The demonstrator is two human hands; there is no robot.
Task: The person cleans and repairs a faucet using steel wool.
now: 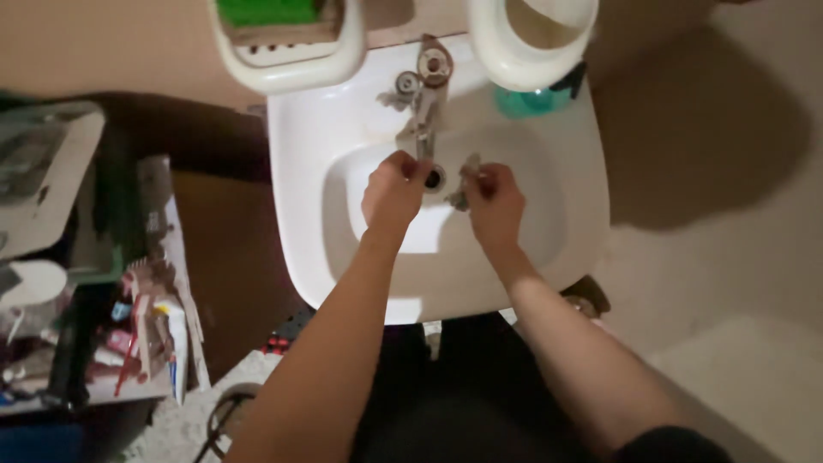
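Head view: both hands are over the basin of a white sink (300,214). The left hand (393,193) is curled into a loose fist just under the spout of the metal tap (423,103), next to the drain (435,178); whether its grip pinches anything I cannot tell. The right hand (495,204) has its grip pinched on a small greyish object (467,176), too blurred to identify, held above the basin just right of the drain. A white soap tray (291,69) with a green sponge (266,10) sits behind the sink on the left. A teal bottle (527,101) stands at the back right. A cluttered shelf (129,343) lies far left.
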